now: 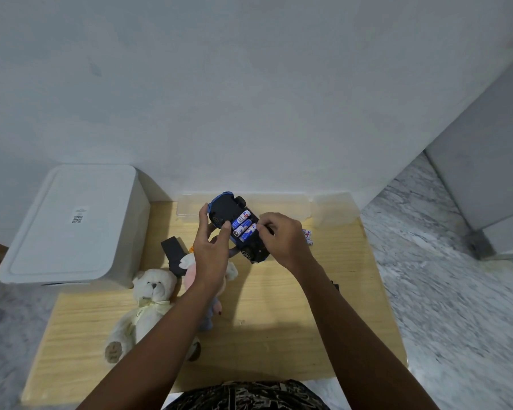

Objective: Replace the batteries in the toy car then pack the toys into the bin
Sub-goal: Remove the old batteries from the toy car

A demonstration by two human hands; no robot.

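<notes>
A blue toy car (224, 210) is held upside down above the wooden table (279, 306), its battery bay open with three blue-and-white batteries (243, 226) showing. My left hand (212, 247) grips the car's left side, thumb near the front and fingers at the bay's edge. My right hand (282, 236) holds the car's right side, fingertips curled at the batteries. Loose batteries (308, 236) lie on the table just right of my right hand. A white lidded bin (71, 226) stands at the left.
A white teddy bear (144, 303) lies at the front left, a pink plush (190, 273) under my left arm. A black flat piece (174, 251) lies beside them. Clear plastic containers (332, 208) sit at the table's far edge against the wall. Marble floor surrounds the table.
</notes>
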